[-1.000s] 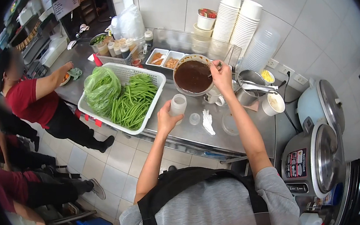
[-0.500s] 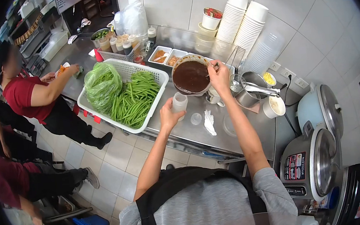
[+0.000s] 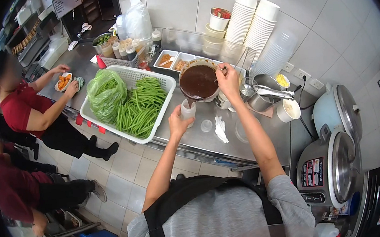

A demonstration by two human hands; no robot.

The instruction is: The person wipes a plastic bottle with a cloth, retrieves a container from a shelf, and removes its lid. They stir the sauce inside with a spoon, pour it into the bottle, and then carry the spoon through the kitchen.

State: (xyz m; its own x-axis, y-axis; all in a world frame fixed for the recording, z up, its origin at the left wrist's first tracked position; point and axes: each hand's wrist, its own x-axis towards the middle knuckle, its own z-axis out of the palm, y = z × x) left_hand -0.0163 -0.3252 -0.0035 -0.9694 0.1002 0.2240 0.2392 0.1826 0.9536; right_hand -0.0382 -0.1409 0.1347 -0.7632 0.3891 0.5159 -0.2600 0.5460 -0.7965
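My right hand [image 3: 227, 82] is closed on the right edge of a round bowl of dark brown sauce [image 3: 199, 82], which tips toward me. At its near lip, dark sauce reaches the mouth of a translucent squeeze bottle [image 3: 188, 111]. My left hand [image 3: 179, 122] wraps round that bottle and keeps it upright just below the bowl. Beside it on the steel counter lie a small clear round lid [image 3: 206, 126] and a crumpled white tissue [image 3: 221, 129].
A white basket [image 3: 153, 139] with green beans [image 3: 141, 109] and a green plastic bag [image 3: 105, 92] stands left. Right are a steel pot [image 3: 266, 83] with tongs, stacked bowls [image 3: 259, 25] and rice cookers [image 3: 327, 169]. A co-worker [image 3: 26, 102] handles a food dish [image 3: 63, 82] at far left.
The bowl has tilted toward the bottle, and sauce now shows at its lip and the bottle's mouth. The co-worker's food dish has gone down onto the counter.
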